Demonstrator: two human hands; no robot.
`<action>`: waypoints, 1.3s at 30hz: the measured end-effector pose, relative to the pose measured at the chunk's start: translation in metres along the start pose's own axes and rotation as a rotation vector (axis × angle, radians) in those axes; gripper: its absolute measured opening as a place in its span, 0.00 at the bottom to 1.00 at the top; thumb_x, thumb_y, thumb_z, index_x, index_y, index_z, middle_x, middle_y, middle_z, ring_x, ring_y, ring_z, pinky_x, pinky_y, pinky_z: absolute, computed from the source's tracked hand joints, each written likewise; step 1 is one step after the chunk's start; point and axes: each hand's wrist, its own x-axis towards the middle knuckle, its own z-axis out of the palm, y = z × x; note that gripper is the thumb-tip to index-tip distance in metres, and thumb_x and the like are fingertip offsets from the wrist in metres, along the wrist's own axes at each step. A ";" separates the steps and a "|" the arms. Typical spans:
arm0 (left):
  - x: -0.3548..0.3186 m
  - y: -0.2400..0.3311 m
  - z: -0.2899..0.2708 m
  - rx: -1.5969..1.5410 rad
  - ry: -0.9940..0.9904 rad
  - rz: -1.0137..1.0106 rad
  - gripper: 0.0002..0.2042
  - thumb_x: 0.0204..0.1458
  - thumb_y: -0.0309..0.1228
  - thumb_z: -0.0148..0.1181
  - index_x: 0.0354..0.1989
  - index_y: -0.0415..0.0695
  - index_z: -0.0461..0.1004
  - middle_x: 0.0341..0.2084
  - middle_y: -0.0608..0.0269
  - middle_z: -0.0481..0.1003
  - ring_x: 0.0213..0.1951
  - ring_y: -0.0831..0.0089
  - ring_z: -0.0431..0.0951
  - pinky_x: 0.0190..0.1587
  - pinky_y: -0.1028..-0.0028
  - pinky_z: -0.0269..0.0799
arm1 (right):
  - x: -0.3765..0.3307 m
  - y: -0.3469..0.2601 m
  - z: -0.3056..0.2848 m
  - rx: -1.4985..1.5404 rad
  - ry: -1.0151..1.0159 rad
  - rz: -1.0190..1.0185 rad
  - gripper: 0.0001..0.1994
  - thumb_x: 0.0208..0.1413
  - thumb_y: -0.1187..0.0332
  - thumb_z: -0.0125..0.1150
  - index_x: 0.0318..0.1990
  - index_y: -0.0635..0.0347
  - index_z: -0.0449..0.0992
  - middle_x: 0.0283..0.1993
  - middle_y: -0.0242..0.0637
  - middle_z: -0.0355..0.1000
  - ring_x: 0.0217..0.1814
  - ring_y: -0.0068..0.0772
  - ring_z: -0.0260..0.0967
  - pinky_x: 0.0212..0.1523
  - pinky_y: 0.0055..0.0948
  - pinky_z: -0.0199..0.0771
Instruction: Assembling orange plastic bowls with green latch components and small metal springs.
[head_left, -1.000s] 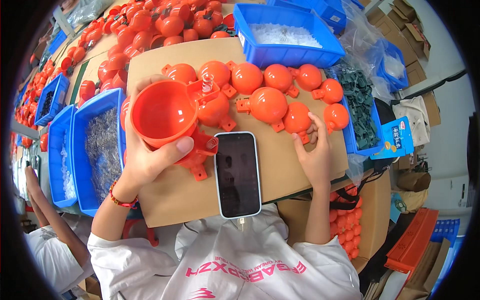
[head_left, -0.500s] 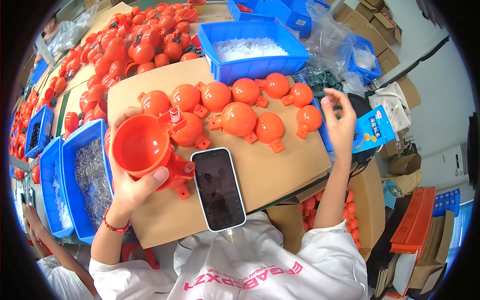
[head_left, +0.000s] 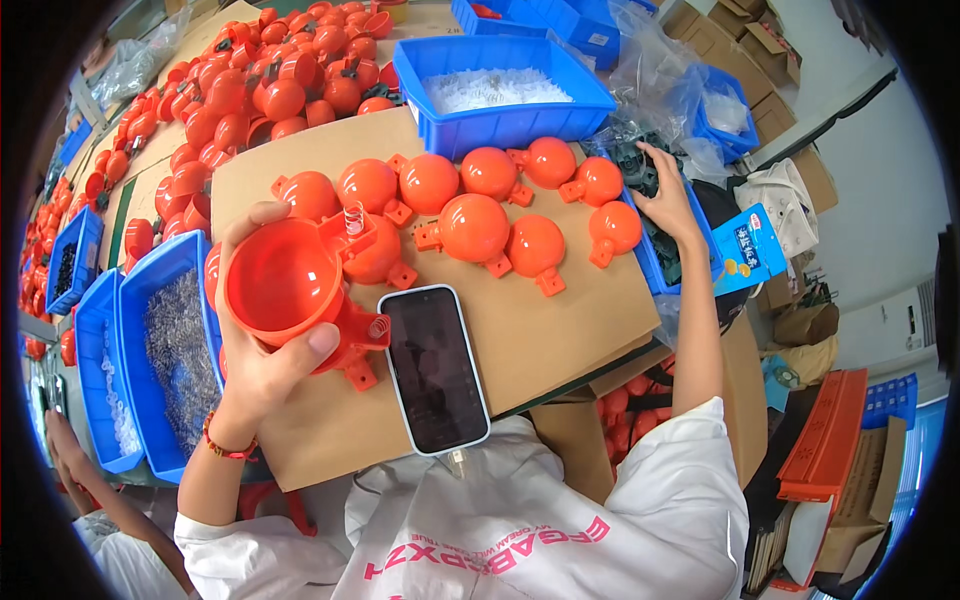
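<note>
My left hand [head_left: 262,350] is closed round a red plastic cup [head_left: 284,278], its hollow side facing up. One small coil spring [head_left: 354,218] stands on the cup's side tab, and another spring [head_left: 379,328] sits on a lower red tab. At the right, my right hand [head_left: 664,198] is over a blue bin [head_left: 648,262] of dark green parts [head_left: 664,246], thumb and fingers apart and nothing visible in them. Several red domed pieces [head_left: 474,228] with square tabs lie on the cardboard beyond my left hand.
A phone [head_left: 437,368] lies on the cardboard sheet [head_left: 560,345]. Beyond is a blue bin [head_left: 500,128] of white pieces; left, another bin [head_left: 172,440] holds metal springs. Red cups [head_left: 285,98] are heaped far left. Beside my right forearm is a blue packet [head_left: 748,250].
My right hand has moved away from me to the bin of dark green parts, and its fingers have spread. The left hand keeps the red cup in about the same place.
</note>
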 end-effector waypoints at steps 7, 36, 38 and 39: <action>0.002 0.002 -0.001 -0.051 -0.050 -0.005 0.37 0.31 0.34 0.65 0.53 0.38 0.55 0.44 0.58 0.64 0.48 0.71 0.66 0.50 0.72 0.61 | -0.016 -0.009 -0.006 -0.147 -0.027 0.044 0.21 0.42 0.71 0.56 0.47 0.56 0.64 0.48 0.44 0.66 0.52 0.49 0.62 0.48 0.36 0.63; 0.004 -0.005 -0.001 -0.084 -0.064 0.018 0.36 0.32 0.33 0.64 0.53 0.37 0.56 0.44 0.58 0.65 0.47 0.71 0.67 0.51 0.72 0.61 | -0.022 -0.032 0.005 -0.122 0.214 0.176 0.24 0.51 0.51 0.53 0.39 0.68 0.68 0.34 0.55 0.70 0.38 0.51 0.69 0.38 0.34 0.65; 0.004 -0.006 0.000 -0.092 -0.070 0.023 0.36 0.32 0.34 0.64 0.53 0.37 0.56 0.44 0.58 0.66 0.47 0.71 0.67 0.51 0.72 0.61 | -0.022 -0.046 -0.003 -0.085 0.291 0.198 0.21 0.51 0.54 0.54 0.38 0.68 0.69 0.33 0.54 0.71 0.38 0.49 0.70 0.38 0.33 0.66; 0.005 -0.006 0.000 -0.090 -0.073 0.028 0.36 0.32 0.34 0.64 0.53 0.37 0.56 0.44 0.58 0.66 0.47 0.71 0.67 0.51 0.72 0.61 | -0.021 -0.046 -0.006 -0.050 0.373 0.191 0.19 0.52 0.56 0.55 0.38 0.67 0.69 0.31 0.52 0.71 0.36 0.45 0.71 0.37 0.33 0.66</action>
